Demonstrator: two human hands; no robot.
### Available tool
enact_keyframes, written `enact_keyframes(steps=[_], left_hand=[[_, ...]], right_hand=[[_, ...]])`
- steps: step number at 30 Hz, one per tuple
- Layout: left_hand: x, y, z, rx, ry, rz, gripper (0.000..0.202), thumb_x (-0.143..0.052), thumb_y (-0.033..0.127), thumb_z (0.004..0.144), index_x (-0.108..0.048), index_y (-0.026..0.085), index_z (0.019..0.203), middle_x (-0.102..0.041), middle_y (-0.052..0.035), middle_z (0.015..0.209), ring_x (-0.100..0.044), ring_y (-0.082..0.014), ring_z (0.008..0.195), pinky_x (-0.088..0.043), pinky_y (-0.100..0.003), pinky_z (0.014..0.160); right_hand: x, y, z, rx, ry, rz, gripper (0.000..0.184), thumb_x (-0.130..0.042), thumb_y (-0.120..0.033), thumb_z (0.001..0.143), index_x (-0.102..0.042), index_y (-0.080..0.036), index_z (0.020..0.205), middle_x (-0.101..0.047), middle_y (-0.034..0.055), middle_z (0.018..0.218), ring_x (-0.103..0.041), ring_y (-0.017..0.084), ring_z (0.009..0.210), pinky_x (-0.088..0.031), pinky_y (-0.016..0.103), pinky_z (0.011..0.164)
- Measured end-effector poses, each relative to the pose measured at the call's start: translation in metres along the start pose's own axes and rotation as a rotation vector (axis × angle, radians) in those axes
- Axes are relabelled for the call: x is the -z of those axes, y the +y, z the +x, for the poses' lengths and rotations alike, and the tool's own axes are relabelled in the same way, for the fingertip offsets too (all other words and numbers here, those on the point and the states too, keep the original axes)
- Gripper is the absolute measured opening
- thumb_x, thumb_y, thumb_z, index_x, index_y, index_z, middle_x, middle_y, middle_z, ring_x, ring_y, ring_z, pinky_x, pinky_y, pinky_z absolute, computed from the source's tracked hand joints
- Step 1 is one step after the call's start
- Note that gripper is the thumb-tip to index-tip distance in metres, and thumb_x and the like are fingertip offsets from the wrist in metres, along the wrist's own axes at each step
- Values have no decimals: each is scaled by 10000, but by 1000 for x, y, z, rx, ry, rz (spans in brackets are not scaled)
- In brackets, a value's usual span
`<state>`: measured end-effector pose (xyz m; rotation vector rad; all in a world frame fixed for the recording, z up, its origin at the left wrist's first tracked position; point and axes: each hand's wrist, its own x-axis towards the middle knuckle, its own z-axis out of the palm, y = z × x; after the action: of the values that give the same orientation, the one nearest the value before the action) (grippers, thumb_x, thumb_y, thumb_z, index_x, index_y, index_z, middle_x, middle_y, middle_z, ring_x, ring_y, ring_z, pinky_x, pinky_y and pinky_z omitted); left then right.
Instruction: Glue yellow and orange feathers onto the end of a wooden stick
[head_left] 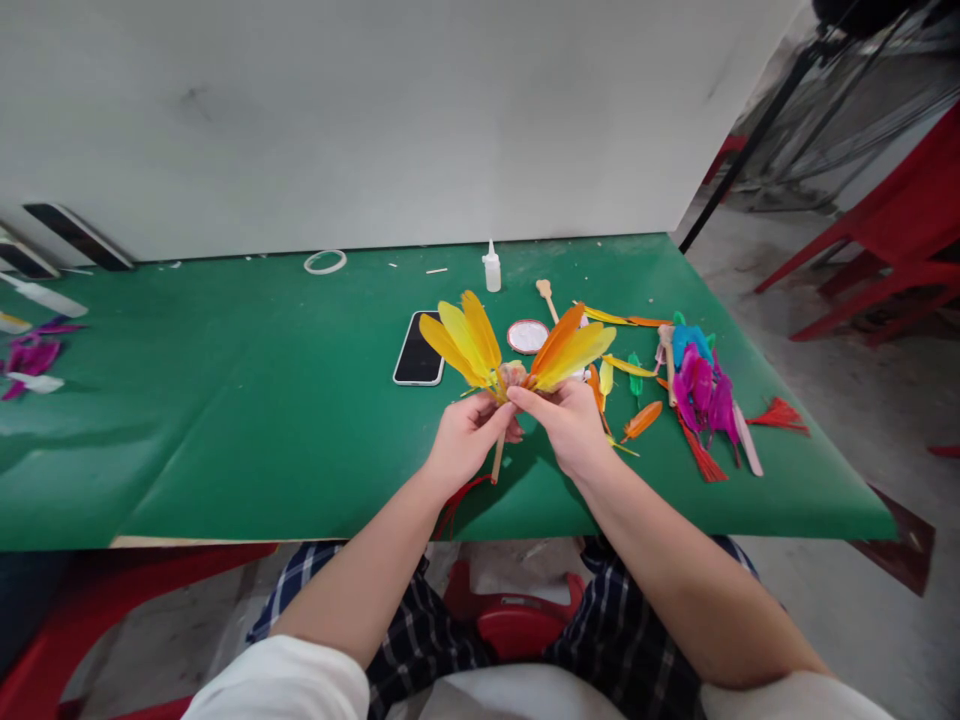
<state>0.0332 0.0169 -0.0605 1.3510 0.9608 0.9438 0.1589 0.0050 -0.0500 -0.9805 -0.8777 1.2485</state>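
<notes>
Above the near edge of the table, both my hands hold a feather fan between them, thumbs and fingers pinched at its middle. My left hand (pixel 465 440) is closed at the base of the yellow feathers (pixel 469 345), which spread up to the left. At the base of the orange and yellow feathers (pixel 574 355) on the other side, my right hand (pixel 576 428) is closed too. A small patterned centre piece (pixel 514 374) shows between the feather groups. The wooden stick handle (pixel 498 458) points down below my fingers, with a red tassel (pixel 454 508) hanging from it. My fingertips partly hide the feather bases.
On the green table (pixel 285 400) lie a phone (pixel 420 348), a small white bottle (pixel 492 270), a round white piece (pixel 527 336) and a white ring (pixel 325 262). Loose orange feathers (pixel 643 420) and purple feathers (pixel 705 392) are at right. A pale wall (pixel 375 120) stands behind.
</notes>
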Motion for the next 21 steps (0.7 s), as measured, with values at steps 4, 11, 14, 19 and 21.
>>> enact_keyframes(steps=[4,11,14,19,21], left_hand=[[0,-1,1,-1,5,11,282,-611,412,729,-574,145,648,-615,7,565,-606,-136,506,-552,-271,553],[1,-4,1,12,-9,23,280,-596,411,752,-577,150,655,-631,1,592,-619,-146,533,-556,-279,579],[1,-3,0,24,-24,14,279,-588,418,758,-590,150,679,-636,1,599,-624,-144,540,-555,-276,584],[0,-1,-1,70,-152,24,254,-570,401,780,-632,157,811,-657,-5,648,-644,-137,603,-546,-254,631],[-1,-1,-2,84,-178,27,252,-557,393,793,-633,154,820,-663,-13,660,-646,-134,615,-540,-248,641]], right_hand=[[0,1,1,-13,3,-1,250,-741,-354,561,-637,-163,684,-620,-2,635,-547,118,574,-465,258,520],[0,1,2,-30,12,-11,256,-748,-356,544,-628,-158,652,-624,4,634,-544,118,559,-457,257,505],[3,-3,3,-42,6,-14,252,-750,-344,544,-645,-162,684,-641,6,664,-558,123,585,-464,262,536],[12,-9,9,10,9,-1,198,-722,-297,611,-674,-198,776,-672,3,803,-600,127,756,-478,264,716],[14,-7,10,-7,1,-16,196,-717,-299,624,-672,-201,788,-669,-2,802,-595,118,743,-472,250,699]])
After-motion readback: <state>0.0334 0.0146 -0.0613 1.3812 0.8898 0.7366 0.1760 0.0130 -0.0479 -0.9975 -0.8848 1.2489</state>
